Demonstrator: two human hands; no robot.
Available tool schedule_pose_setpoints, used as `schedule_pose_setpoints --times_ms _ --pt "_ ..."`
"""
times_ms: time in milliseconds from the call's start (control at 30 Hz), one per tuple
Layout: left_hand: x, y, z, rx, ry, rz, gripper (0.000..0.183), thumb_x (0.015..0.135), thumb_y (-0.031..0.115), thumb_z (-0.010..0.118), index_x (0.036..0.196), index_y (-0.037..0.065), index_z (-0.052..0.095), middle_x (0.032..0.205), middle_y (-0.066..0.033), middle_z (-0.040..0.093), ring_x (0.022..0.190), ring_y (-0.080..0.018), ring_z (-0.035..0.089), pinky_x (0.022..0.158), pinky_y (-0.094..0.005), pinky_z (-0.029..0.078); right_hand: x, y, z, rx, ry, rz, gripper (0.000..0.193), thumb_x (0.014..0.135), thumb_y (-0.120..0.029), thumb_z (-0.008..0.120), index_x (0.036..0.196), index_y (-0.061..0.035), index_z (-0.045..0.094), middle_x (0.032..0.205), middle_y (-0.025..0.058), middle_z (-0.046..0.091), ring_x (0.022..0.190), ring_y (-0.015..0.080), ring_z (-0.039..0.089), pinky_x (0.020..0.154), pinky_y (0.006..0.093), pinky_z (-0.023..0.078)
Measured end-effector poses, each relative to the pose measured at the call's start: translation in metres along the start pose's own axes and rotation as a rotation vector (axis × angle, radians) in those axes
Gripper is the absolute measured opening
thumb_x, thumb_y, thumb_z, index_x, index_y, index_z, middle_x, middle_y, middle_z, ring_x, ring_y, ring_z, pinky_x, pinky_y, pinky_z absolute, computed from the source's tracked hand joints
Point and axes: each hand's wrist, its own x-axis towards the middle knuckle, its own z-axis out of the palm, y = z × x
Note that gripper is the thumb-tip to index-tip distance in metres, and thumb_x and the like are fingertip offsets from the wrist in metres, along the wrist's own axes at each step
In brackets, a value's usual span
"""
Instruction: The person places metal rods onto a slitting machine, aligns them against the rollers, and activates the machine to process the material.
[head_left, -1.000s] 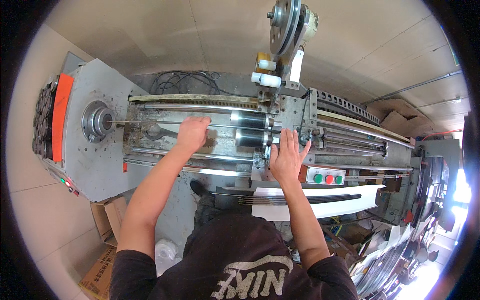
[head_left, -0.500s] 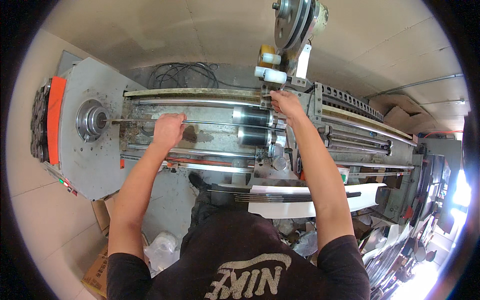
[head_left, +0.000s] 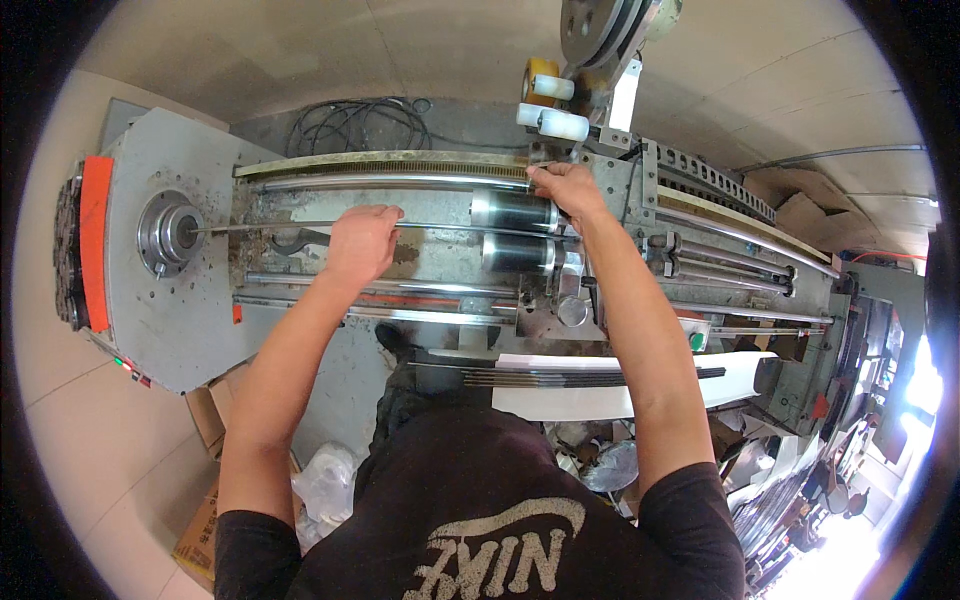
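My left hand [head_left: 362, 243] is closed around a long thin metal rod [head_left: 275, 226]. The rod's left end sits in the round chuck [head_left: 170, 233] on the grey machine head. From my hand the rod runs right, over or between two black rollers with silver ends [head_left: 516, 212], toward the carriage [head_left: 560, 322]. At the far side of the rollers, my right hand [head_left: 566, 190] has its fingers bent together on the carriage by a guide rail. What those fingers grip is hidden.
Several thin dark rods [head_left: 590, 378] lie on a white sheet [head_left: 600, 402] at the machine's near side. White rollers [head_left: 562, 124] and a pulley wheel [head_left: 592, 30] stand above the carriage. Cables [head_left: 360, 128] coil behind the bed. A plastic bag [head_left: 328, 485] lies at lower left.
My left hand has slid right along the rod, away from the chuck. My right hand has shifted slightly left at the carriage. The whole view has tilted a little.
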Motion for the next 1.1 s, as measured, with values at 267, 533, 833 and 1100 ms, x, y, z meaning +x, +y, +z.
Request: schedule_pose_setpoints --times_ms 267,533,833,1100 --pt "0.016 0.035 0.02 -0.036 0.03 0.057 0.027 0.084 0.009 0.074 0.11 0.007 0.069 0.096 -0.0142 0.073 0.093 -0.0391 0.07 0.083 -0.0501 0.056 0.011 0.017 0.001 -0.069 0.035 -0.064 0.07 0.086 -0.045 0.084 0.122 0.0135 0.071 0.095 0.0198 0.078 0.089 0.0265 0.075 0.086 0.0365 0.056" --pt "0.032 0.068 0.04 -0.046 0.035 0.128 0.028 0.081 0.009 0.072 0.109 0.004 0.068 0.089 -0.0152 0.071 0.089 -0.0382 0.07 0.08 -0.0485 0.056 0.029 0.038 0.001 -0.143 0.098 -0.106 0.077 0.086 -0.051 0.081 0.125 0.0141 0.069 0.099 0.0213 0.079 0.09 0.0289 0.076 0.091 0.0377 0.057" --pt "0.037 0.085 0.049 -0.03 0.054 0.144 0.028 0.08 0.005 0.068 0.108 0.002 0.068 0.089 -0.0136 0.069 0.088 -0.0356 0.069 0.08 -0.0472 0.056 -0.011 0.006 -0.008 0.317 0.155 -0.067 0.023 0.103 -0.018 0.068 0.105 0.0022 0.078 0.08 0.0034 0.071 0.072 0.0104 0.064 0.062 0.0252 0.051" --pt "0.037 0.083 0.055 -0.047 0.08 0.192 0.032 0.082 0.007 0.069 0.113 0.001 0.065 0.095 -0.0144 0.068 0.094 -0.0344 0.067 0.089 -0.045 0.054 -0.053 -0.003 -0.02 0.38 0.142 -0.108 0.027 0.108 -0.026 0.065 0.113 -0.0008 0.074 0.079 -0.0029 0.065 0.063 0.005 0.053 0.057 0.0185 0.042"
